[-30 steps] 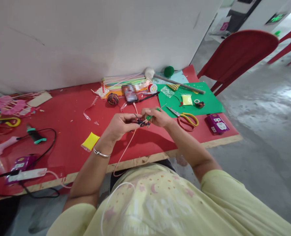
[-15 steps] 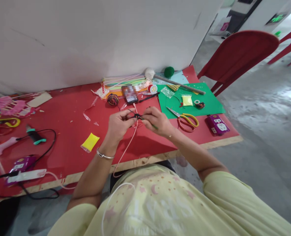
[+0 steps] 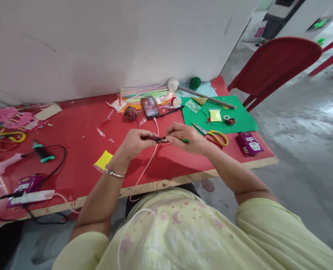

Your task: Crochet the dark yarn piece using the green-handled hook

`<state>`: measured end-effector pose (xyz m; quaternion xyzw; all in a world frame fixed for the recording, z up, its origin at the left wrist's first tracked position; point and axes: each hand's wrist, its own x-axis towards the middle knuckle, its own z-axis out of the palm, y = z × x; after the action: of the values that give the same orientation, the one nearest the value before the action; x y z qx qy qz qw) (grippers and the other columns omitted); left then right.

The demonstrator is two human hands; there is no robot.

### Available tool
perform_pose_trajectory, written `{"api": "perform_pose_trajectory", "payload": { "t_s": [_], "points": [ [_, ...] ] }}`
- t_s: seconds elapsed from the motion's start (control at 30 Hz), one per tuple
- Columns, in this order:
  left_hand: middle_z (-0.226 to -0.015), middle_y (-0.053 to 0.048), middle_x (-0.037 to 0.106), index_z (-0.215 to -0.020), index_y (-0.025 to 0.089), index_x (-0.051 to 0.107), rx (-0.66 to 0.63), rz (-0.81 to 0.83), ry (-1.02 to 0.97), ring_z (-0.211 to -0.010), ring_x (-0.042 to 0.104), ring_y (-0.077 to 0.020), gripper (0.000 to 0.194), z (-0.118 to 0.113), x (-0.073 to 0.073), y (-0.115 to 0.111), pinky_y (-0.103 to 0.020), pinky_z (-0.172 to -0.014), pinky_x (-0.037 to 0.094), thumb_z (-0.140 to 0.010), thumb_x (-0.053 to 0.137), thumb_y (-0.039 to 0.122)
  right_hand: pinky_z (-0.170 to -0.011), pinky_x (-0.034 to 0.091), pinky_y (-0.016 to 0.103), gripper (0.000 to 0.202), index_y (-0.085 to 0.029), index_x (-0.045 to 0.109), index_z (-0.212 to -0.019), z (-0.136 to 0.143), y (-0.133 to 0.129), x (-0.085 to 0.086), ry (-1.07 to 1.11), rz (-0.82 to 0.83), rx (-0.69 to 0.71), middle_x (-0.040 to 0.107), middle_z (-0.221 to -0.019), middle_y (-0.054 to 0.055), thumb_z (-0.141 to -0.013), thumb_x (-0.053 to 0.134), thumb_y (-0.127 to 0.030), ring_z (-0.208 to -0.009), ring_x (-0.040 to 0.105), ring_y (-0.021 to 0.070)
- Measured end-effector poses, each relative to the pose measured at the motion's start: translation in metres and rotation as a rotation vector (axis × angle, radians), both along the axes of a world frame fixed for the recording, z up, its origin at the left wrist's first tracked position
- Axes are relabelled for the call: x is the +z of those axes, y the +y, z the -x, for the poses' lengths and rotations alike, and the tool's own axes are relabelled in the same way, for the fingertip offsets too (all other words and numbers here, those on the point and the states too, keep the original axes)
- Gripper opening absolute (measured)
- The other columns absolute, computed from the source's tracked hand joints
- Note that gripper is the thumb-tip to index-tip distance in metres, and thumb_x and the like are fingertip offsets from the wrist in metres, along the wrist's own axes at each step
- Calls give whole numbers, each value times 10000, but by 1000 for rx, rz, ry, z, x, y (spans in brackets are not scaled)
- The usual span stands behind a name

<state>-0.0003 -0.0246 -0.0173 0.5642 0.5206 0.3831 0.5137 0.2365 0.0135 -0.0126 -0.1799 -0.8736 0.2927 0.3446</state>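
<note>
A small dark piece of yarn work [image 3: 158,140] is pinched between the thumb and fingers of my left hand [image 3: 136,144], above the red table near its front. My right hand [image 3: 188,138] is closed around a crochet hook [image 3: 185,140]; its green end sticks out behind the thumb and its metal tip meets the yarn. The fingers hide part of both. Beyond my left hand lies a multicoloured dark yarn ball [image 3: 131,113], with a strand leading toward the hands. A pink cable [image 3: 147,165] passes beneath the yarn work.
A phone [image 3: 150,107] lies behind my hands. Scissors [image 3: 217,137] and a purple box [image 3: 249,143] are to the right, by a green sheet [image 3: 225,107]. Left are a yellow packet [image 3: 102,160], a glue gun [image 3: 7,165] and a power strip [image 3: 33,197]. A red chair [image 3: 279,67] stands beyond.
My right hand has drawn slightly to the right and turned, showing more of the hook. The left hand has shifted slightly left and lower, with the yarn work still between the hands.
</note>
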Motion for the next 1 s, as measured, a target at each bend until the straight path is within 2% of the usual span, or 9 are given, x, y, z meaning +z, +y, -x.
{"api": "perform_pose_trajectory", "payload": {
  "t_s": [0.1,0.2,0.27,0.37,0.53,0.73,0.9,1.0],
  "points": [
    [-693,-37,724,-790,143,815,-30,67,-38,-563,517,-95,189,-2,3,-1,-227,-529,359,-611,802,204,-659,576,266,340,-141,727,-832,-2,3,2,71,490,17,669,-948,80,-968,575,-413,-757,656,141],
    [-648,-28,700,-822,145,820,-55,205,-179,-468,441,-66,258,-5,2,-3,-223,-454,281,-569,822,196,-533,561,230,301,-134,729,-878,3,8,-13,183,947,74,678,-920,71,-892,627,-417,-703,662,141],
    [-655,-35,700,-826,145,821,-77,266,-280,-468,464,-69,274,-5,1,-3,-219,-450,296,-555,827,187,-469,512,193,278,-132,718,-827,9,9,-28,284,1126,93,668,-852,52,-847,627,-395,-629,608,109],
    [-618,-30,675,-832,143,822,-83,284,-370,-488,508,-81,269,-5,-1,-3,-208,-458,333,-567,835,187,-427,454,171,265,-143,704,-808,20,5,-46,404,1292,76,642,-788,20,-805,617,-394,-567,535,83],
    [-667,-65,722,-814,130,810,26,240,-385,-500,541,-87,286,-14,-7,-4,-198,-449,351,-543,880,186,-452,405,164,298,-189,681,-902,37,-10,-55,570,1379,6,607,-692,-23,-818,664,-473,-566,532,86],
    [-660,-40,713,-769,140,786,198,162,-455,-469,509,-74,256,-30,-18,-3,-201,-421,334,-529,868,177,-464,354,175,428,-235,653,-1009,52,-23,-60,774,1281,-161,621,-685,-32,-822,663,-619,-609,555,103],
    [-699,-32,721,-875,142,797,223,133,-476,-486,501,-65,316,-30,-17,-5,-185,-409,300,-562,830,143,-461,371,169,452,-226,659,-1032,55,-27,-66,848,1263,-229,639,-738,-23,-830,658,-631,-617,562,95],
    [-791,-58,753,-963,154,796,189,111,-529,-556,581,-87,353,-31,-16,-7,-170,-408,292,-611,817,160,-470,416,176,443,-225,665,-1056,56,-29,-66,827,1172,-242,640,-756,-22,-840,666,-612,-610,567,95]
  ]
}}
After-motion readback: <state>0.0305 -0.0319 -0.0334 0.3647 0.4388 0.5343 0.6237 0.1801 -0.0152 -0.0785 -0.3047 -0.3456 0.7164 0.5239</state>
